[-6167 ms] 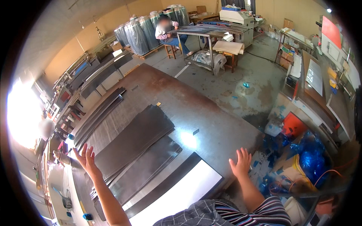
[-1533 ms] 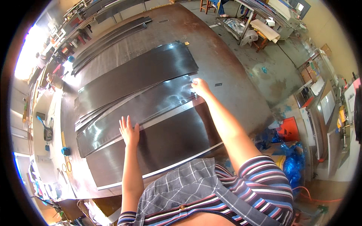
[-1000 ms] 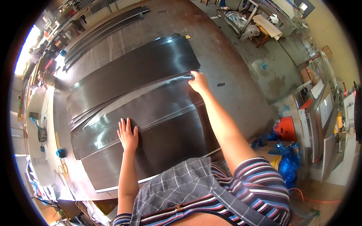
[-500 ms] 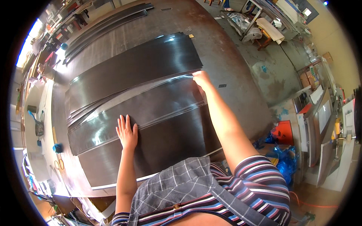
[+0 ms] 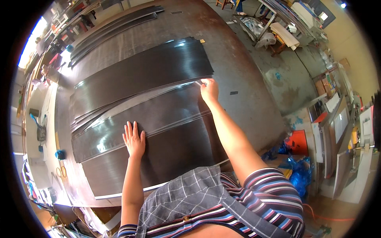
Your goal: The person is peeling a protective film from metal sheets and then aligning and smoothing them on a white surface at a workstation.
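Note:
My left hand (image 5: 135,139) lies flat with its fingers stretched out, pressing on the near edges of a stack of thin, dark, glossy sheets (image 5: 158,106). At the far right corner of that stack, my right hand (image 5: 209,90) is closed in a pinch on the top dark sheet, whose corner is bent up and catches the light. Whether one or more layers are pinched cannot be made out. Beyond it lies another stack of dark sheets (image 5: 147,69), its layers fanned at the left end. A wide dark sheet (image 5: 178,146) spreads on the near side, under my forearms.
All this rests on a large brown-grey table (image 5: 248,99). Long dark strips (image 5: 115,33) lie at its far left. Gold-handled scissors (image 5: 61,171) and a blue tangled lump (image 5: 60,154) lie along the left edge. An orange-red bin (image 5: 297,142) and blue plastic (image 5: 300,174) stand at the right.
My right hand has drawn a little toward me and to the left, pulling the sheet's corner up and back. My left hand has stayed in place.

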`<state>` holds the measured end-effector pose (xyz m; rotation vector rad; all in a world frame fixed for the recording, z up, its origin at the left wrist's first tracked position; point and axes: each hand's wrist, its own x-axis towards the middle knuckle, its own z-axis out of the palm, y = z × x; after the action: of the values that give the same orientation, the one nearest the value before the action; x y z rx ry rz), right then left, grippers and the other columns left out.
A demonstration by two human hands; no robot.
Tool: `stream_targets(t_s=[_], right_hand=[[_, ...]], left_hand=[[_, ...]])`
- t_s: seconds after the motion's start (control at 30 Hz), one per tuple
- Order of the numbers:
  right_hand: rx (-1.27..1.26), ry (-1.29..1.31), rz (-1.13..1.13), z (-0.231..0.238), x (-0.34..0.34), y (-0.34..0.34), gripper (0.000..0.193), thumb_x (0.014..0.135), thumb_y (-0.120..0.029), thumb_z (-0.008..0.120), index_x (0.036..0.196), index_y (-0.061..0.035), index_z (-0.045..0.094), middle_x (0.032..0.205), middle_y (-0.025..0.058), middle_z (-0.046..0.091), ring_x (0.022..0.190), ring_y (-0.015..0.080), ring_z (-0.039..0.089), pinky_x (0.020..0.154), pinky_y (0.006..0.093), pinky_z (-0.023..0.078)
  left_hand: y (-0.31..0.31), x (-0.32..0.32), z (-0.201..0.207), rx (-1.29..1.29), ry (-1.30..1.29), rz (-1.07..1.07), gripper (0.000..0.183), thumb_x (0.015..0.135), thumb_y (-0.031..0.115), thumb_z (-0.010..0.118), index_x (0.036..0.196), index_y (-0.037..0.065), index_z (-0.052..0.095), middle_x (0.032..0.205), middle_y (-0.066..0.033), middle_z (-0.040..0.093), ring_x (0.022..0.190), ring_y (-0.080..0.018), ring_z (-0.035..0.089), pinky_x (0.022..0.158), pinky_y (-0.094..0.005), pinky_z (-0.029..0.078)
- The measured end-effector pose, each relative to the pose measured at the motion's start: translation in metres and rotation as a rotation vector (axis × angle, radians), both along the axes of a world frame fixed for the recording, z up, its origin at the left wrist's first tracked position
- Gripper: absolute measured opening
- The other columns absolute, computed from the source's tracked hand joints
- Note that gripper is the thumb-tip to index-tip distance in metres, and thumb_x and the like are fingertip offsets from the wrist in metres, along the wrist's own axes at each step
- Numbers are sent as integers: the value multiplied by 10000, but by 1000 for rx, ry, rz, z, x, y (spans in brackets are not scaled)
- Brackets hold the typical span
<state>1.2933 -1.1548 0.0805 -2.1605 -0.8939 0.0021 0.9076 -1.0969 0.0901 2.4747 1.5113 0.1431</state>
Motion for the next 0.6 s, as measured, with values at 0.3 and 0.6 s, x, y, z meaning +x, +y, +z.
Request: stream_targets(t_s=[0.3,0.6], right_hand=[[-163,-206,379,111,-50,6,134,761,-143,647,837,-37,678,832,163,643,802,359,628,682,435,499],[305,-410,729,196,-162,-124,110,827,-1,604,927,21,645,917,168,672,834,306,669,733,354,527]], left_hand=[[28,-4,2,-7,-62,46,651,896,342,545,1457,109,308,1538,-129,234,1438,-295,159,1146,-473,157],[54,-67,-10,-218,-1564,686,694,935,372,544,1461,22,256,1516,-138,267,1405,-263,235,1132,-398,197]])
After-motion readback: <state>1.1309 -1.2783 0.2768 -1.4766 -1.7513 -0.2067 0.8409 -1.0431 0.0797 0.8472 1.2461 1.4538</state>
